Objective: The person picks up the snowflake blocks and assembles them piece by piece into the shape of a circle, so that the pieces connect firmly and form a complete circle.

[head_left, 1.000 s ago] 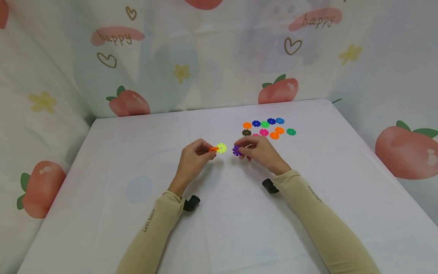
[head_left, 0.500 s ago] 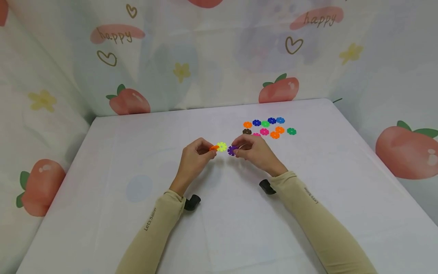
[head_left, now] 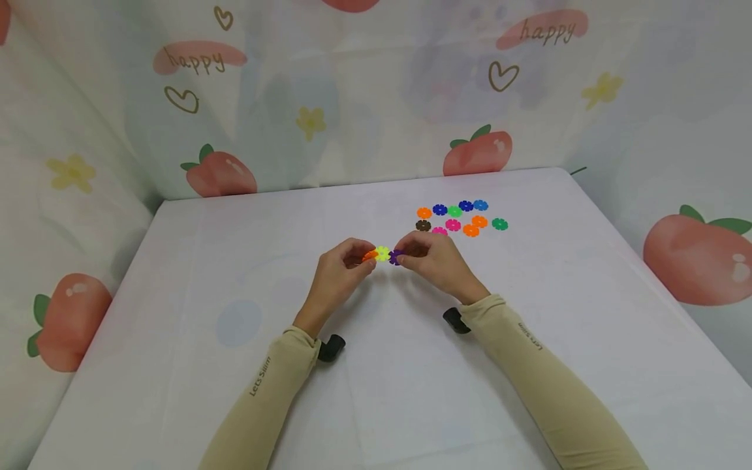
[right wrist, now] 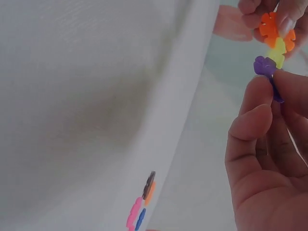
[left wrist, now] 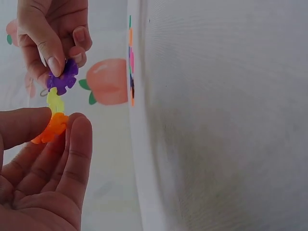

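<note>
Between thumb and fingers, my left hand (head_left: 339,274) pinches an orange notched disc (left wrist: 52,129), which is joined to a yellow notched disc (left wrist: 56,100). My right hand (head_left: 437,261) pinches a purple notched disc (right wrist: 265,66) by its edge. Purple and yellow meet at their rims in both wrist views; whether their slots are interlocked I cannot tell. All three discs form a short row held above the table, and the fingers hide parts of the orange and purple ones.
Beyond my right hand, several loose discs lie flat on the white-covered table (head_left: 376,391), among them a brown disc (head_left: 423,225), a pink disc (head_left: 453,225) and a green disc (head_left: 500,224). A printed curtain (head_left: 376,98) stands behind the table.
My right hand has moved left with the purple disc, closing the gap to the yellow disc. The left hand has shifted slightly right, still holding the orange disc.
</note>
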Demonstrator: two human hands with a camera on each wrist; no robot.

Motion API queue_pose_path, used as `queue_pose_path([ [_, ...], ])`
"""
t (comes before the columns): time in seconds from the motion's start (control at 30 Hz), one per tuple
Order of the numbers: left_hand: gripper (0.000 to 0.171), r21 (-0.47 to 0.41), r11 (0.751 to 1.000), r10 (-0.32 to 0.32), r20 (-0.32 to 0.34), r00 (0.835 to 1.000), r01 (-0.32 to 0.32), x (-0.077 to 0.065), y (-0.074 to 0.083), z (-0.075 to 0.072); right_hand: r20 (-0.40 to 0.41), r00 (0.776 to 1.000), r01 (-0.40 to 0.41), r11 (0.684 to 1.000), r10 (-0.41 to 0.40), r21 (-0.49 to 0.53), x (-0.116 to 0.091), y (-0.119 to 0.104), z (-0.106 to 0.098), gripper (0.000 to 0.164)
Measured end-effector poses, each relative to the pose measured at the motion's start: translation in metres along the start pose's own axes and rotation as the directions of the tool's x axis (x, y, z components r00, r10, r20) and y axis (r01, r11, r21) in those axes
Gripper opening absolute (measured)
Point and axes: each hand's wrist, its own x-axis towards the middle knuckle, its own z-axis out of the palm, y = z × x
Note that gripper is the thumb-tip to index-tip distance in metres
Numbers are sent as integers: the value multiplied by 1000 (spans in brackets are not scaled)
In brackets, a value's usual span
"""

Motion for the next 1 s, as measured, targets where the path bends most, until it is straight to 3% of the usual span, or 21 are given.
queue_pose_path([
  [0.13,39,41,999,-19,20,1000,18,0,2,-1,-13,1000,14,1000,-14,-27,-1,-3,1,11],
  [0.33,39,110,994,-28,57,998,21,-1,5,-1,-12,999,35,998,-36,-60,0,-7,2,10],
  [0.8,30,196,971,127,60,990,-136,-2,3,2,22,997,79,980,-76,-184,2,-13,7,9],
  [0.9,30,203,969,136,46,990,-143,-1,3,2,24,994,107,975,-105,-197,4,-15,9,8],
  [1.0,30,188,977,95,53,994,-103,-1,3,1,19,993,115,975,-113,-189,4,-14,10,8],
])
